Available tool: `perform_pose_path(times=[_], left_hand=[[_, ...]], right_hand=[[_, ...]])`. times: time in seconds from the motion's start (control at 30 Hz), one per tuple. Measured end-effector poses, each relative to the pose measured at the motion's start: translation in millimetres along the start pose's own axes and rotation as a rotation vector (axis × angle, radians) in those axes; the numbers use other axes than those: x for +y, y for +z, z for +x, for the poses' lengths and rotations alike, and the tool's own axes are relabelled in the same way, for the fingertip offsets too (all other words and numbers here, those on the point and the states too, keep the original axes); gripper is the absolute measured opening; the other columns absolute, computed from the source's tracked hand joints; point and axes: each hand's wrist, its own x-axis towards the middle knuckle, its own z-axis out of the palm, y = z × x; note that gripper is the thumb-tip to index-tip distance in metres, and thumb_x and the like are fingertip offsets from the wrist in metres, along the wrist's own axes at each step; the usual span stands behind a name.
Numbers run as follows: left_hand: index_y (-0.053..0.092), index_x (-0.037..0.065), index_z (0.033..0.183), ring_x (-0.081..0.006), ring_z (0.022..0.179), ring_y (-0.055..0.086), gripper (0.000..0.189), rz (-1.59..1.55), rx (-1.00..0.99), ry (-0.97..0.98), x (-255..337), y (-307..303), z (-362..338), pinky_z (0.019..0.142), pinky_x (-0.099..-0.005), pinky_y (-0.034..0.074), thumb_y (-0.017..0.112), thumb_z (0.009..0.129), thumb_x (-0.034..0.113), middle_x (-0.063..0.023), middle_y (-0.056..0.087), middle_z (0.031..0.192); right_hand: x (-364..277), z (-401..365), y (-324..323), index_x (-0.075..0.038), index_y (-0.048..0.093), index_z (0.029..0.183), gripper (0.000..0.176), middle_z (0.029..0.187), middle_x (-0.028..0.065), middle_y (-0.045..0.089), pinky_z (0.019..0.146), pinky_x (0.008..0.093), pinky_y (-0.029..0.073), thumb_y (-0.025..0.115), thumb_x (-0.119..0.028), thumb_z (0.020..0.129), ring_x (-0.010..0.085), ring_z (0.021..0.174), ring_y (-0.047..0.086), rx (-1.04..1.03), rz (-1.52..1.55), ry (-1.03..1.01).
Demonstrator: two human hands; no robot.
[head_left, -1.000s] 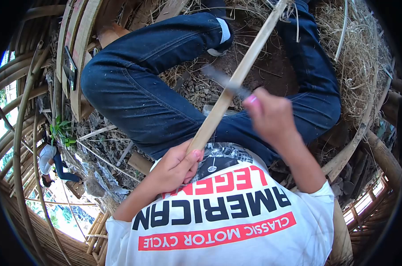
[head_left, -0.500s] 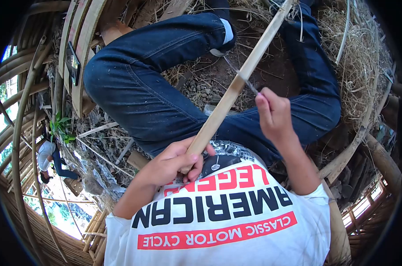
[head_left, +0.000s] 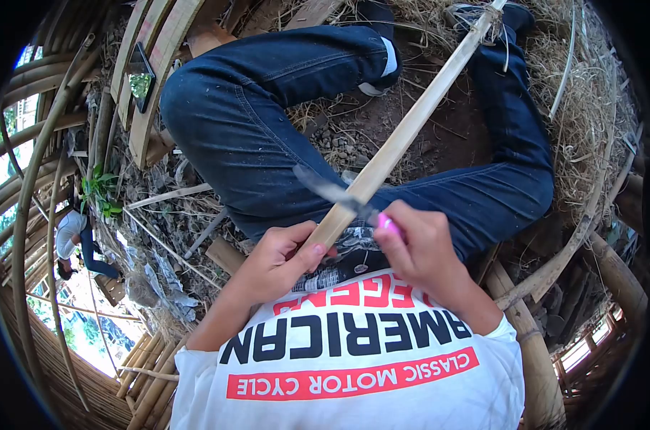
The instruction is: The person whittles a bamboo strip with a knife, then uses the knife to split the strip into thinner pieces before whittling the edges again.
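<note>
A long pale bamboo strip [head_left: 411, 129] runs from near my belly up past my foot at the upper right. My left hand [head_left: 282, 259] is closed round its near end. In my right hand [head_left: 424, 247] is a knife [head_left: 327, 188] with a pink handle, gripped in closed fingers. The blurred blade lies across the strip a short way above my left hand. Part of the handle is hidden by the fingers. My legs in dark jeans [head_left: 260, 150] are bent to either side of the strip.
A phone [head_left: 141, 77] rests on bamboo slats [head_left: 153, 107] at the upper left. Dry shavings [head_left: 561, 129] are heaped at the right. Another person [head_left: 81, 240] is at the far left, near curved bamboo poles [head_left: 34, 193]. A thick bamboo pole [head_left: 529, 344] lies beside my right arm.
My right hand has drawn the knife down along the strip toward my body, close to my left hand. My left hand still holds the strip's near end. The view has shifted slightly.
</note>
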Motion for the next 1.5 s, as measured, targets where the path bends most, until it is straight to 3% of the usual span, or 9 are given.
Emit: perform_pose_path(times=[0.1, 0.27, 0.9, 0.97, 1.03, 1.13, 1.27, 1.37, 1.5], left_hand=[[0.061, -0.004, 0.106, -0.0074, 0.064, 0.053, 0.026, -0.115, 0.063, 0.043, -3.3, 10.2, 3.2, 0.059, -0.0239, 0.044, 0.048, 0.098, 0.018, -0.0032, 0.062, 0.073], [0.059, -0.004, 0.097, -0.0089, 0.056, 0.051, 0.027, 0.067, 0.087, 0.174, -6.4, 18.7, 8.4, 0.056, -0.0256, 0.042, 0.046, 0.099, 0.019, -0.0044, 0.054, 0.062], [0.058, -0.005, 0.093, -0.0073, 0.056, 0.048, 0.026, -0.018, 0.131, 0.141, -16.2, 26.8, 3.3, 0.054, -0.0245, 0.040, 0.045, 0.099, 0.016, -0.0035, 0.052, 0.061], [0.057, -0.004, 0.090, -0.0062, 0.054, 0.045, 0.026, -0.144, 0.175, 0.166, -20.1, 17.8, -1.5, 0.052, -0.0241, 0.037, 0.043, 0.099, 0.016, -0.0013, 0.049, 0.059], [0.056, -0.002, 0.089, -0.0050, 0.054, 0.042, 0.026, 0.047, 0.202, 0.142, -11.4, 15.9, -6.4, 0.052, -0.0231, 0.035, 0.041, 0.100, 0.016, 0.0008, 0.046, 0.058], [0.057, -0.001, 0.092, -0.0048, 0.054, 0.042, 0.025, -0.104, 0.124, 0.063, -9.6, 20.9, -5.0, 0.052, -0.0227, 0.035, 0.042, 0.100, 0.017, 0.0015, 0.046, 0.058], [0.057, -0.002, 0.096, -0.0058, 0.054, 0.047, 0.022, -0.110, 0.111, 0.099, -9.6, 30.0, 9.9, 0.052, -0.0232, 0.038, 0.044, 0.099, 0.015, -0.0006, 0.052, 0.060], [0.057, -0.003, 0.098, -0.0069, 0.054, 0.051, 0.021, -0.039, 0.158, 0.138, -3.1, 28.5, 5.7, 0.053, -0.0239, 0.040, 0.045, 0.098, 0.015, -0.0023, 0.054, 0.061], [0.056, -0.003, 0.097, -0.0080, 0.053, 0.052, 0.021, -0.013, 0.082, 0.111, -9.2, 27.3, 5.0, 0.053, -0.0245, 0.041, 0.045, 0.098, 0.016, -0.0029, 0.055, 0.060]], right_hand=[[-6.1, -7.1, 12.8, -0.006, 0.055, 0.075, 0.027, 0.055, 0.0115, 0.055, 0.044, 0.0353, 0.044, 0.067, -0.027, 0.086, 0.0274, 0.047, 0.058, -0.007, -0.091, -0.031], [3.0, -12.3, 16.1, -0.007, 0.052, 0.072, 0.033, 0.056, 0.0080, 0.056, 0.043, 0.0332, 0.044, 0.067, -0.033, 0.086, 0.0235, 0.048, 0.058, 0.027, -0.276, -0.062], [19.5, -22.0, 13.7, -0.009, 0.052, 0.071, 0.038, 0.058, 0.0054, 0.053, 0.046, 0.0334, 0.043, 0.066, -0.041, 0.084, 0.0235, 0.050, 0.056, 0.104, -0.450, -0.156], [36.6, -22.5, 3.9, -0.007, 0.052, 0.071, 0.037, 0.059, 0.0088, 0.055, 0.046, 0.0361, 0.044, 0.066, -0.038, 0.085, 0.0283, 0.052, 0.058, 0.253, -0.574, 0.022], [62.6, -25.1, -27.8, -0.006, 0.054, 0.072, 0.035, 0.060, 0.0118, 0.056, 0.046, 0.0381, 0.044, 0.067, -0.035, 0.085, 0.0320, 0.053, 0.059, 0.297, -0.622, 0.222], [36.8, -23.6, -33.4, -0.005, 0.054, 0.073, 0.034, 0.058, 0.0127, 0.055, 0.045, 0.0389, 0.043, 0.068, -0.034, 0.085, 0.0322, 0.051, 0.059, 0.282, -0.452, 0.094], [-1.6, -9.1, 0.8, -0.006, 0.055, 0.077, 0.031, 0.059, 0.0112, 0.056, 0.047, 0.0380, 0.045, 0.068, -0.033, 0.085, 0.0293, 0.053, 0.060, 0.064, -0.249, -0.119], [-10.6, -8.7, 16.6, -0.006, 0.054, 0.076, 0.031, 0.059, 0.0104, 0.056, 0.046, 0.0371, 0.045, 0.066, -0.033, 0.086, 0.0279, 0.050, 0.059, -0.047, -0.166, -0.015], [-0.8, -13.6, 13.0, -0.007, 0.053, 0.076, 0.032, 0.058, 0.0103, 0.056, 0.045, 0.0373, 0.045, 0.066, -0.033, 0.087, 0.0279, 0.049, 0.058, -0.013, -0.194, -0.018]])
